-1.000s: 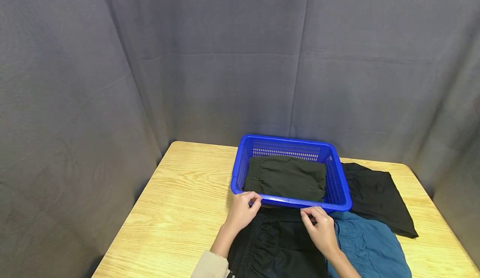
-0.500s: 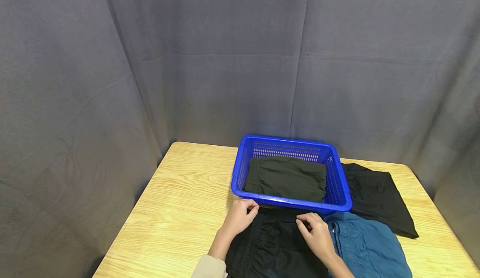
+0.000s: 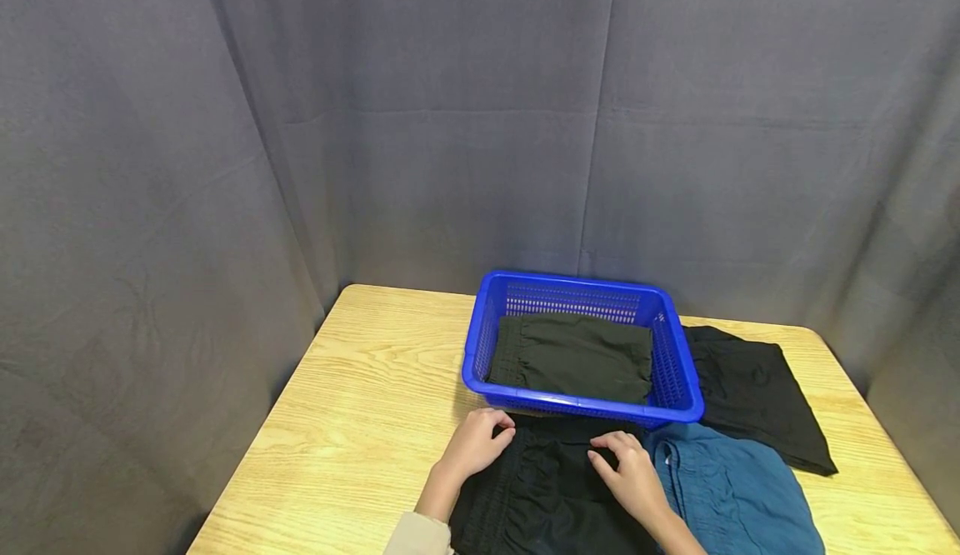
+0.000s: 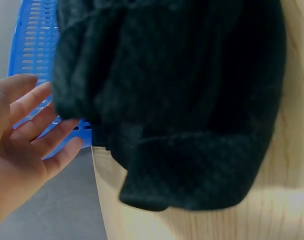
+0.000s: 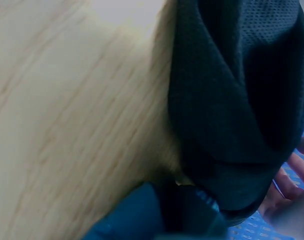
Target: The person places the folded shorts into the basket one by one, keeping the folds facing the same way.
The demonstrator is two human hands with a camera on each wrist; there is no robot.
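A black garment with a gathered elastic waistband (image 3: 551, 488) lies folded on the table, close in front of the blue basket. My left hand (image 3: 475, 442) is over its far left corner, thumb and fingers apart. In the left wrist view, the relaxed fingers (image 4: 62, 132) come up to the dark cloth's edge. On the far right part of the same garment is my right hand (image 3: 628, 472), with thumb and index finger spread and nothing held between them. The right wrist view shows part of the right hand (image 5: 292, 192) beyond the cloth.
The blue plastic basket (image 3: 581, 405) holds a folded dark olive garment (image 3: 573, 355) with an elastic waistband. A blue garment (image 3: 738, 488) lies to the right of the black one. Behind it is another black garment (image 3: 757, 397). Grey curtains (image 3: 465, 122) hang around the wooden table (image 3: 352, 422).
Both hands have drawn back from the basket's front rim toward the body. Their thumbs and index fingers have parted. The basket and the other garments stay put.
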